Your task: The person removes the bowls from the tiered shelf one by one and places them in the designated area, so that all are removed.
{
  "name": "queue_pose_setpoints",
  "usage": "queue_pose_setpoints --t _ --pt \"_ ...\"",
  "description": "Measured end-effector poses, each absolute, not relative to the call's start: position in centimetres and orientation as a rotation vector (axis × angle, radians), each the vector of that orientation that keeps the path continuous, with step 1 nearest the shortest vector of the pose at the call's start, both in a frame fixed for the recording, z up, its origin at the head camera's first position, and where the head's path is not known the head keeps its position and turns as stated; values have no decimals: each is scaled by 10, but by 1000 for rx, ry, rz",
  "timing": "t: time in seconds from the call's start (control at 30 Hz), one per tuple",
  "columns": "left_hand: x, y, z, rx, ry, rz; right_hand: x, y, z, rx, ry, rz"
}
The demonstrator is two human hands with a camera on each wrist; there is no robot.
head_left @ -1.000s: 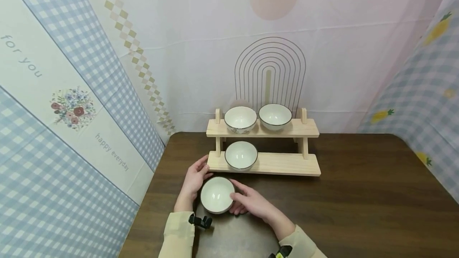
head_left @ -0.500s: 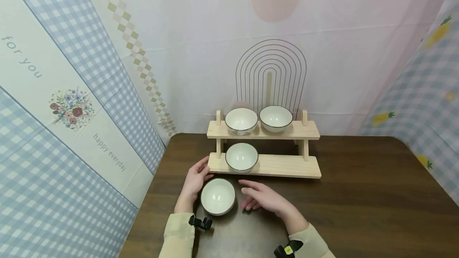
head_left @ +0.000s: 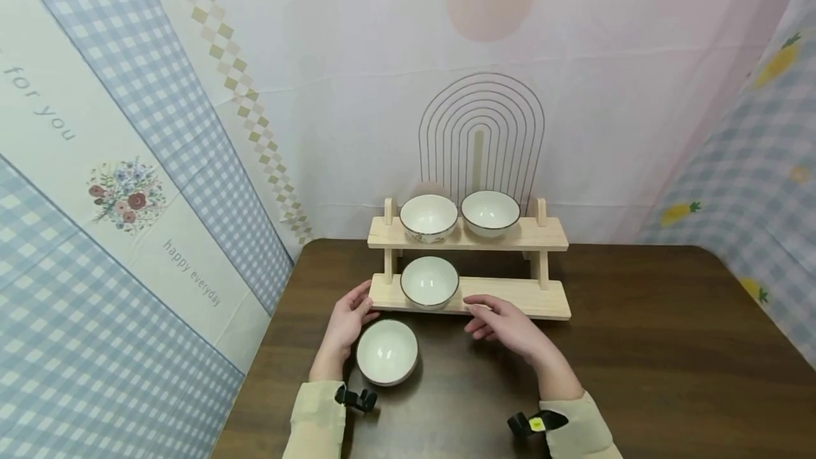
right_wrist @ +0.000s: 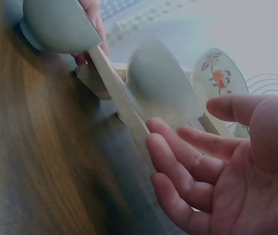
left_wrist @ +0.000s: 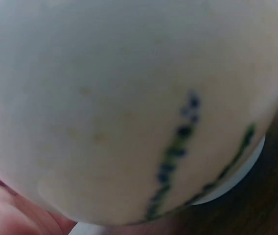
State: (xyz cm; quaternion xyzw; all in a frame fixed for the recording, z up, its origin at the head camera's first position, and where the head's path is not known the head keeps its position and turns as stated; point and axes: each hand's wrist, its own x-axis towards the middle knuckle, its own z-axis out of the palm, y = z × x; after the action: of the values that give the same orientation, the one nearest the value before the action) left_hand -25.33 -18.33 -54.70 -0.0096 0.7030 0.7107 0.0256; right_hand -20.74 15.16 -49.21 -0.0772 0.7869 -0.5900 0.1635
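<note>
My left hand (head_left: 344, 321) grips the left end of the two-tier wooden display rack (head_left: 510, 296) at its lower board. A white bowl (head_left: 387, 353) with a dark rim stands upright on the table, just right of that hand. Blue-green painted sprigs show on this bowl's side (left_wrist: 173, 147) in the left wrist view. My right hand (head_left: 506, 328) is by the lower board's front edge, its fingers loosely bent and holding nothing. Left of it on that board sits another white bowl (head_left: 430, 282). In the right wrist view the right palm (right_wrist: 242, 186) faces the camera.
The upper board carries two white bowls, a left one (head_left: 428, 217) with a floral outside and a right one (head_left: 490, 212). The dark wooden table (head_left: 650, 360) extends to the right. A patterned cloth (head_left: 357, 105) hangs behind the rack.
My right hand has let go of the front bowl and moved right and away from me to the lower board's edge. The left hand and the bowls have stayed in place.
</note>
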Motion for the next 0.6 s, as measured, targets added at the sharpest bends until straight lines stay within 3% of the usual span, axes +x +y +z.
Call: queue_pose_setpoints --t 0.6 --pt "-250 -185 -545 -38 2160 2200 -245 126 -486 -192 2405 -1713"
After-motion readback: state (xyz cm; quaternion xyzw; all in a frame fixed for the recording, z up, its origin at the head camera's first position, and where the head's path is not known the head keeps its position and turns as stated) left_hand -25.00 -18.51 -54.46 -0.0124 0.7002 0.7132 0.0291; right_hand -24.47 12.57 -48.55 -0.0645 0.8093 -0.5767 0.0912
